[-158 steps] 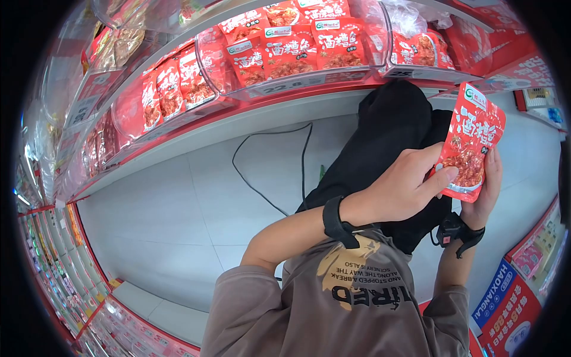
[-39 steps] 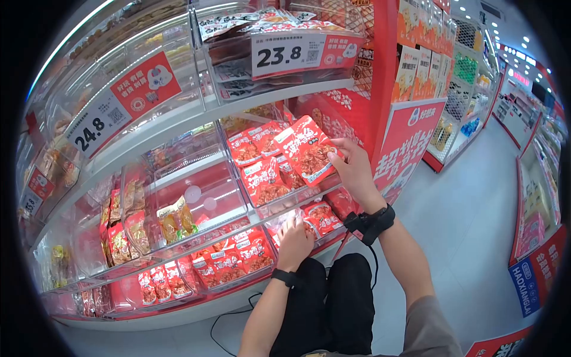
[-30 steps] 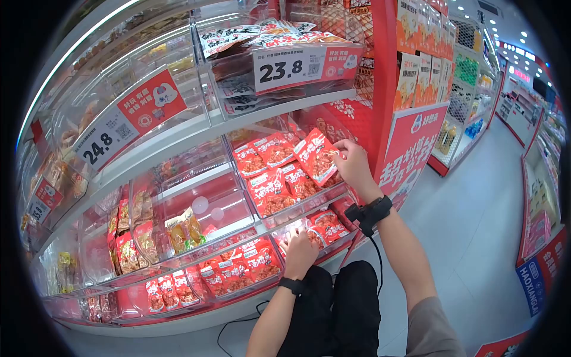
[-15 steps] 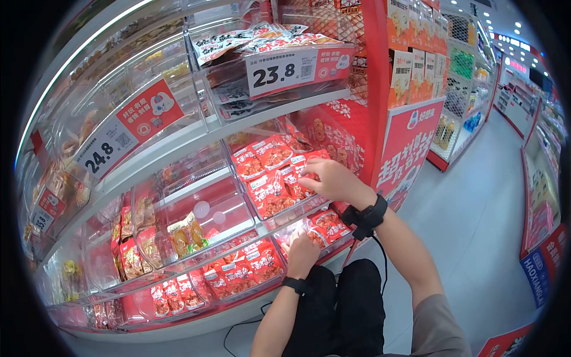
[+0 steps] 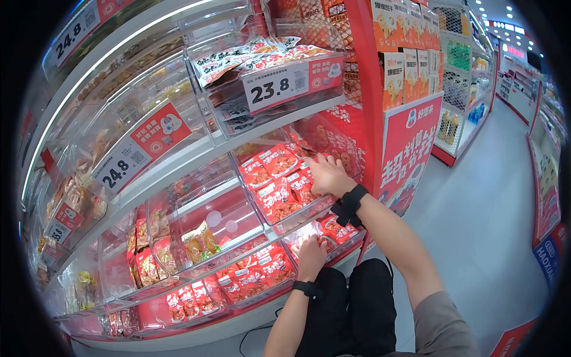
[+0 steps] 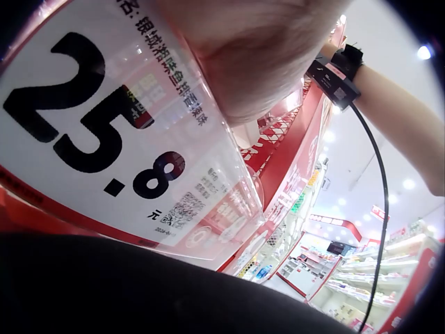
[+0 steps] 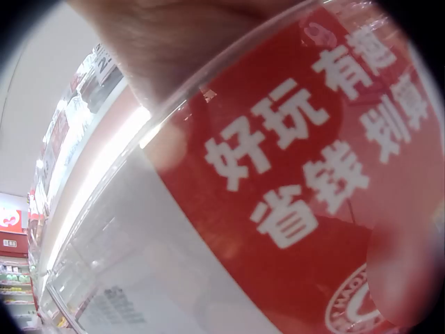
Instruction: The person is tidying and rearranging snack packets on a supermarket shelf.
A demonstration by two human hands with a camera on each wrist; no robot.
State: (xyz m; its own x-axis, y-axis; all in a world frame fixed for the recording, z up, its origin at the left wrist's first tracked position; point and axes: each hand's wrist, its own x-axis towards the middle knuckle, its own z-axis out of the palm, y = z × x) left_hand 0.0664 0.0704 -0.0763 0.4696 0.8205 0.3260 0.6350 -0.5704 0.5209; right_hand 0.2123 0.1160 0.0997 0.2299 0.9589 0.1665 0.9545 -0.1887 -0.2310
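Note:
My right hand [image 5: 331, 177] reaches into the upper clear bin, its fingers spread over the red packets [image 5: 278, 160] at the bin's right side; its fingertips touch or hover just above them. Lower down, my left hand [image 5: 311, 259] rests at the front of the lower bin beside more red packets [image 5: 340, 228], fingers loosely bent, with no packet seen in it. In the left wrist view the left hand [image 6: 257, 59] lies over a 25.8 price card [image 6: 104, 174]. The right wrist view shows the right hand [image 7: 181, 42] above a red-and-white label [image 7: 229, 209].
A shelf above bears white packets [image 5: 223, 64] behind a 23.8 price card [image 5: 276, 89]. At the right stand a red post [image 5: 366, 77] and a red sign [image 5: 410, 149]. Bins to the left hold gold packets [image 5: 200, 243]. The aisle floor [image 5: 470, 220] lies at the right.
The red packet that my right hand held about a second ago has been let go into the upper bin. The fingers have since spread over the packets. My left hand stays at the lower bin.

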